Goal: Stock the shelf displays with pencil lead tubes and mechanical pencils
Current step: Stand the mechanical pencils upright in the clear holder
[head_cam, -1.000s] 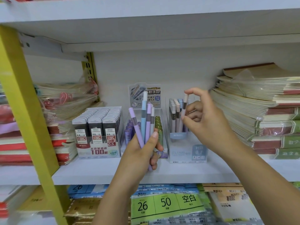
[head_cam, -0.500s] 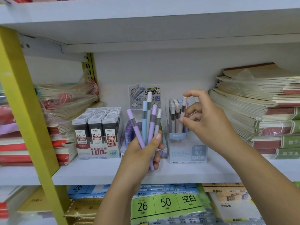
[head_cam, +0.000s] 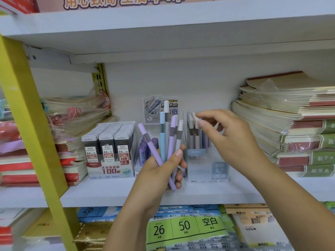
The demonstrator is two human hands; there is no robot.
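My left hand (head_cam: 159, 171) grips a fan of several pastel mechanical pencils (head_cam: 171, 134), purple, blue and white, upright in front of the shelf. My right hand (head_cam: 230, 138) hovers over the clear pencil display box (head_cam: 206, 169), with thumb and forefinger slightly apart at the tops of the pencils standing in it (head_cam: 192, 134). To the left, a carton of black 0.5 lead tubes (head_cam: 108, 151) is filled in three rows. Purple lead tubes (head_cam: 145, 151) stand in the middle display, partly hidden behind my left hand.
Stacked notebooks (head_cam: 290, 124) fill the shelf's right side and wrapped notebooks (head_cam: 76, 115) the left. A yellow upright (head_cam: 30, 124) slants down the left. The white shelf board (head_cam: 108, 192) runs under the displays. Paper packs (head_cam: 184, 227) lie on the shelf below.
My right hand lowered the pencil it pinched into the clear box and its fingers have spread apart. My left hand with the bundle stayed nearly still.
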